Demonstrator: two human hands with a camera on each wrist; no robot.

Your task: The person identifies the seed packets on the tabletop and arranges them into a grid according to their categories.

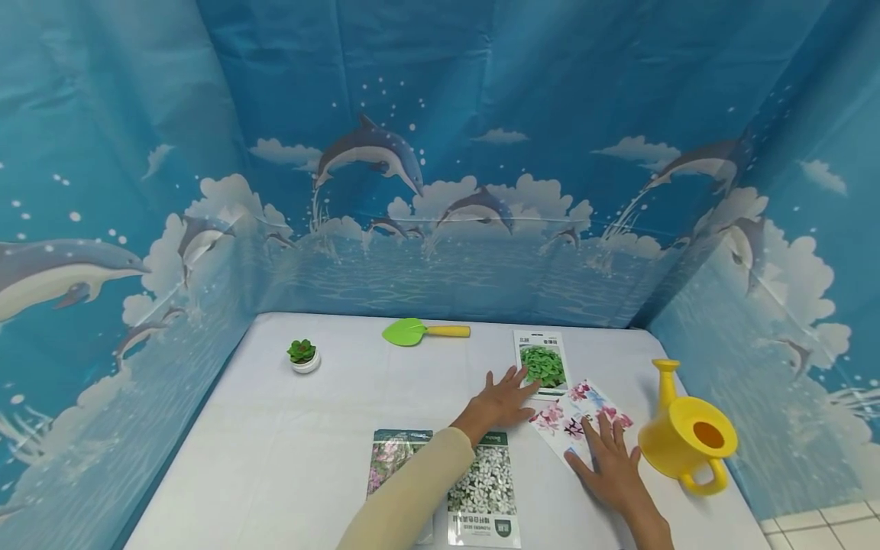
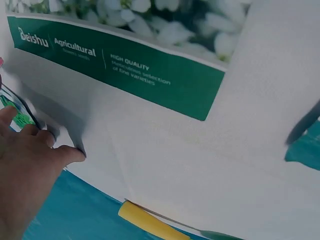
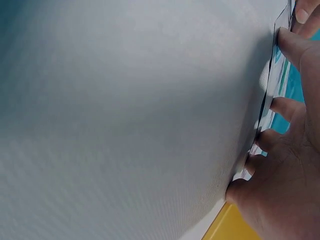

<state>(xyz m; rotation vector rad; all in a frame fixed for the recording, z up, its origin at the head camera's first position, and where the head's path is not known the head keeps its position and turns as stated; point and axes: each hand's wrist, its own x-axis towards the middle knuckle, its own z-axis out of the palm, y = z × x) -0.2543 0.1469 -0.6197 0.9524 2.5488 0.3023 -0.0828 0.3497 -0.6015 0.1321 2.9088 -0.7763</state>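
In the head view my left hand [image 1: 503, 399] reaches across to the lower edge of a seed packet with green leaves [image 1: 543, 363], its fingers spread and touching it. My right hand [image 1: 608, 464] has its fingers spread on a seed packet with pink flowers [image 1: 560, 428], which lies tilted just below the green one. The right wrist view shows the right hand's fingertips [image 3: 282, 37] along that packet's edge. Under my left forearm lie a white-flower seed packet [image 1: 483, 481] and a pink-purple-flower packet [image 1: 392, 458], the latter partly covered by the sleeve.
A yellow watering can [image 1: 660, 447] stands right of my right hand. At the back lies a toy trowel [image 1: 406, 332] with green blade and yellow handle. A small potted succulent [image 1: 305, 357] sits at the back left. Dolphin-print curtains [image 1: 440, 275] surround the white table [image 1: 275, 458].
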